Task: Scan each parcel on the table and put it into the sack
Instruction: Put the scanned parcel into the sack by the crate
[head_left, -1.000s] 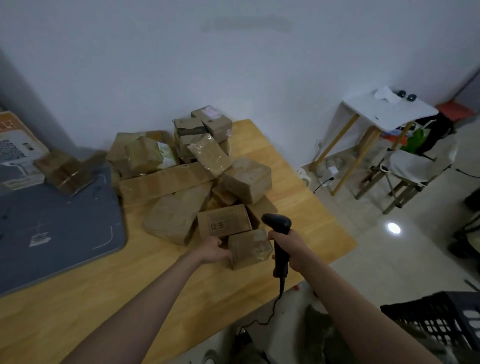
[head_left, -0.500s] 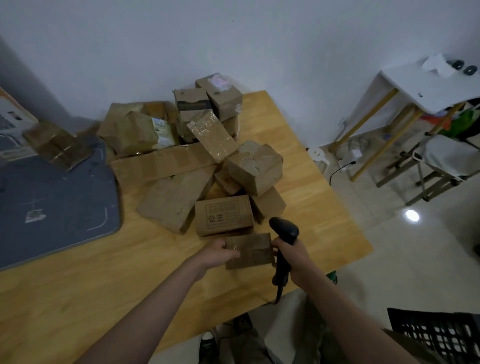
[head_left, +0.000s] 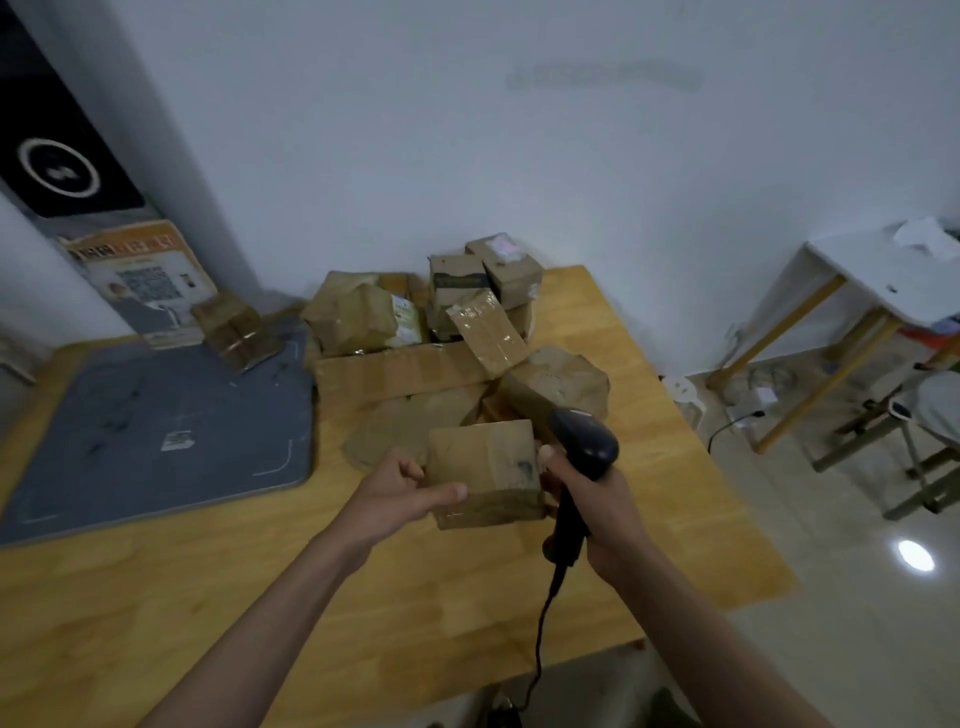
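A small brown cardboard parcel (head_left: 485, 470) is lifted above the wooden table (head_left: 156, 597), tilted toward me. My left hand (head_left: 397, 488) grips its left side with the thumb across the front. My right hand (head_left: 597, 499) holds a black corded barcode scanner (head_left: 584, 447) by the handle, and its thumb touches the parcel's right edge. Behind the held parcel lies a heap of several taped brown parcels (head_left: 457, 343). No sack is in view.
A grey mat (head_left: 156, 436) covers the table's left part, with one parcel (head_left: 234, 327) at its far edge. A printed sign (head_left: 140, 275) leans on the wall. A white side table (head_left: 883, 280) and chair (head_left: 930, 431) stand on the right.
The small parcel came off the table and is now raised and turned toward me between both hands. The scanner moved up beside it. My head tipped up, showing more wall.
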